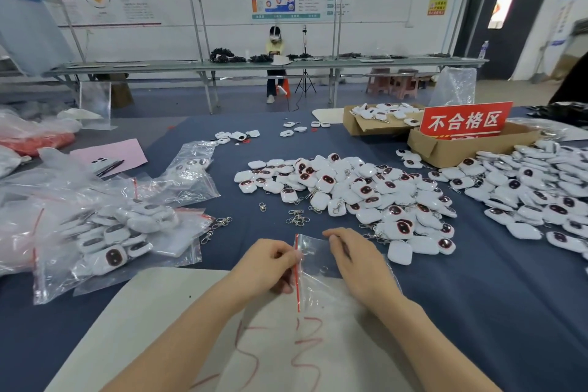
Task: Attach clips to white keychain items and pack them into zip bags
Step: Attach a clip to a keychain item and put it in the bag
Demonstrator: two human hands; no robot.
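Observation:
A clear zip bag (313,277) with a red seal strip lies at the table's near middle, between both hands. My left hand (267,266) pinches the bag at its red strip. My right hand (356,264) grips the bag's other side with curled fingers. A big pile of white keychain items (359,194) with dark red faces spreads just beyond the hands. Loose metal clips (297,218) lie in front of that pile. Filled zip bags (117,232) holding keychains sit to the left.
A second heap of white keychains (541,197) covers the right side. Two cardboard boxes (445,149) and a red sign (464,121) stand behind it. A white sheet with red marks (178,321) lies under my forearms. A person sits at a far bench (275,64).

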